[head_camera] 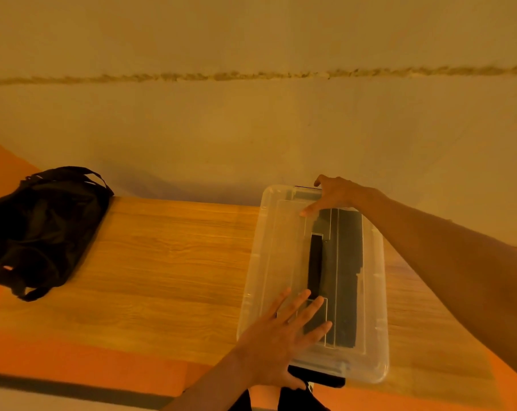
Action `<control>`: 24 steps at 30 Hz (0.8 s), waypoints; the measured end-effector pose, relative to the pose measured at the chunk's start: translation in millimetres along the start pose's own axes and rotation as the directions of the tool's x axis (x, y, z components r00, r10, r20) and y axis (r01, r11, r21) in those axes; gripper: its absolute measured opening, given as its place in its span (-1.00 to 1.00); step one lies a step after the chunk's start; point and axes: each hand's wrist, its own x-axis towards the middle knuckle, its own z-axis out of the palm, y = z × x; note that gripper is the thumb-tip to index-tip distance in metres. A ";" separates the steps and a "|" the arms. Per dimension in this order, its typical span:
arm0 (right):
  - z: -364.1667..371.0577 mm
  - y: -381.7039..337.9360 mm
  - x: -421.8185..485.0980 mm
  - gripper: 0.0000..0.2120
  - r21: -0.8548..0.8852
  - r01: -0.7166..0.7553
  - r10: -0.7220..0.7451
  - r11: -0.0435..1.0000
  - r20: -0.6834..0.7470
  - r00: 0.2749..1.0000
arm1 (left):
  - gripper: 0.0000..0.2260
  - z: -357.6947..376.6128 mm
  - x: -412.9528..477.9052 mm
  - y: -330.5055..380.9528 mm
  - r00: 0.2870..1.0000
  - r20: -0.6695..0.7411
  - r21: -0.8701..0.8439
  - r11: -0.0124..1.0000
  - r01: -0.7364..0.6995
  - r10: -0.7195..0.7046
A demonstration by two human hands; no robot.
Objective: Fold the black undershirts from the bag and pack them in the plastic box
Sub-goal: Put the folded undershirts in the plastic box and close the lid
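Head view: box (276,250) at 3 o'clock, bag (43,226) at 9.
Left grip (278,336): spread flat on box.
Right grip (337,194): pinching box's far rim.

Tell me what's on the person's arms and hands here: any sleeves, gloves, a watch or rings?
Nothing is worn on them that shows. The left hand and right hand are ungloved, with no rings visible. Neither wrist shows a watch or bracelet, and no sleeve appears up to the picture's edge. Orange light tints the whole scene.
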 end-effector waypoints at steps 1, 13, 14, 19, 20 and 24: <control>1.0 0.0 0.7 0.05 -0.028 0.010 -0.011 1.000 -0.033 0.999 | 0.00 0.3 0.5 0.5 1.000 0.003 0.000 1.000 -0.001 0.001; 17.0 -6.2 -17.2 -0.23 -0.005 0.087 -0.086 0.996 -0.253 0.964 | 0.07 -1.6 -0.1 1.8 1.000 0.023 0.028 1.000 -0.004 0.004; 16.9 -7.7 -16.9 -0.23 -0.004 0.075 -0.074 0.997 -0.257 0.964 | 0.08 -1.6 -0.4 1.9 1.000 0.023 0.029 1.000 -0.002 0.002; 18.9 -10.1 -16.7 -0.27 -0.010 0.066 -0.066 0.998 -0.289 0.955 | 0.09 0.1 -0.1 1.6 1.000 0.028 0.030 1.000 0.001 -0.002; 19.6 -9.9 -17.6 -0.28 -0.007 0.066 -0.065 0.998 -0.303 0.951 | 0.09 0.1 0.8 1.7 1.000 0.028 0.035 0.999 0.004 -0.005; 24.1 -15.7 -22.8 -0.39 -0.023 0.096 -0.097 0.995 -0.388 0.916 | 0.09 -3.0 1.0 1.0 1.000 0.022 0.025 1.000 0.009 -0.009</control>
